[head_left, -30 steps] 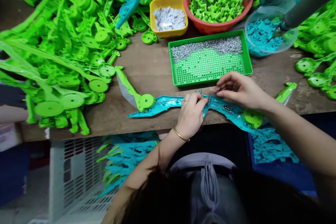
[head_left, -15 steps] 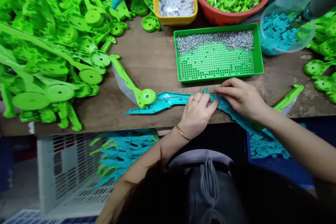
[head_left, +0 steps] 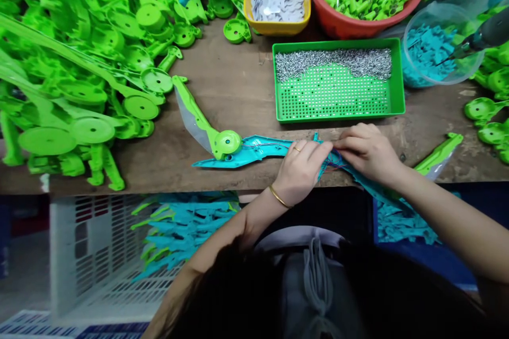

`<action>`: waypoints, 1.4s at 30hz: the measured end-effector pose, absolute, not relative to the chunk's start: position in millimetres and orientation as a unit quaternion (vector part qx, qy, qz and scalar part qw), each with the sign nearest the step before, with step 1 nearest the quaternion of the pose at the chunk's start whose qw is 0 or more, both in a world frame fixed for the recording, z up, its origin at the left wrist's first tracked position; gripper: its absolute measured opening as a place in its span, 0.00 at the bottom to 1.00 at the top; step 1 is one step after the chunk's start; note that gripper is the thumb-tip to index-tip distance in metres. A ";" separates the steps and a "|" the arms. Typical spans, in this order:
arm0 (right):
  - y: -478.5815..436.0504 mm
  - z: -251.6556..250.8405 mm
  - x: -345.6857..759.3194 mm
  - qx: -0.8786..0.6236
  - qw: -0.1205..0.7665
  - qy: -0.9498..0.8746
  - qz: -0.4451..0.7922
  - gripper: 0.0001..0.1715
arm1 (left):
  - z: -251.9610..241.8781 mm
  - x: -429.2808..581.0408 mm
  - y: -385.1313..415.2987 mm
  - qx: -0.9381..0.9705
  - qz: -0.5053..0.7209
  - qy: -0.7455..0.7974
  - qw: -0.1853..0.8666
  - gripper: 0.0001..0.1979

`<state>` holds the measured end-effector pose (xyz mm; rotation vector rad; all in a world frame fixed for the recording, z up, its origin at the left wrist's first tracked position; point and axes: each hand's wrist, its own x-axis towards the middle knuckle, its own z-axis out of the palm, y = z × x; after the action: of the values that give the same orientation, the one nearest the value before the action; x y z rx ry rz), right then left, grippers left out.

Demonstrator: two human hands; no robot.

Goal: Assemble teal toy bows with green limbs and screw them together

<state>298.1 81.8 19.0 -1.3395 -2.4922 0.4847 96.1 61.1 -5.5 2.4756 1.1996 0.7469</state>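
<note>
The right hand (head_left: 369, 152) has drawn nearer the left hand (head_left: 300, 169), whose fingers lie together over the turquoise frame (head_left: 274, 147) at the bench edge (head_left: 199, 182); the right's bunch by thin wires (head_left: 337, 162), but whether either pinches anything I cannot tell

Blue part (head_left: 274, 147): no readable lettering.
Tray (head_left: 342, 99): no print to read (just rows of holes).
Tool (head_left: 493, 30): cut by the edge, no brand legible.
Crate (head_left: 63, 254): no words or numbers legible.

Turquoise shell (head_left: 274, 148), green and grey blade (head_left: 199, 121), red and blue wires (head_left: 336, 159), hole-dotted green tray (head_left: 338, 98)
</note>
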 end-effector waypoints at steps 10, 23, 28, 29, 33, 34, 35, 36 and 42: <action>97.4 29.8 299.9 -0.470 0.143 -0.780 0.386 0.13 | -1.9 98.6 63.8 0.902 0.210 0.368 0.089 0.15; 83.4 17.5 290.9 -0.462 0.091 -0.870 0.147 0.10 | -4.8 98.6 64.3 0.884 0.273 0.358 0.124 0.12; 83.4 28.3 301.0 -0.466 0.101 -0.842 0.253 0.12 | 0.1 100.0 65.4 0.897 0.213 0.361 0.137 0.13; 81.3 33.0 303.5 -0.456 0.109 -0.840 0.273 0.15 | 1.7 100.4 65.8 0.899 0.199 0.364 0.141 0.13; 64.0 44.6 307.9 -0.412 0.146 -0.863 0.254 0.26 | 7.5 103.0 68.4 0.901 0.149 0.375 0.160 0.12; 58.8 43.6 307.7 -0.409 0.147 -0.874 0.219 0.25 | 8.2 103.8 69.4 0.898 0.145 0.381 0.164 0.12; 54.1 41.0 307.1 -0.409 0.143 -0.883 0.180 0.23 | 8.7 104.7 70.7 0.894 0.145 0.388 0.169 0.12; 50.0 37.2 306.5 -0.410 0.139 -0.890 0.143 0.20 | 8.9 105.3 72.0 0.889 0.149 0.396 0.176 0.12; 42.7 18.0 305.1 -0.419 0.124 -0.895 0.087 0.15 | 11.9 95.7 76.1 0.878 0.180 0.365 0.252 0.12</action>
<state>305.1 42.7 18.0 -1.2216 -2.6109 0.2534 95.7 76.1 11.9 2.3879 0.9926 0.4899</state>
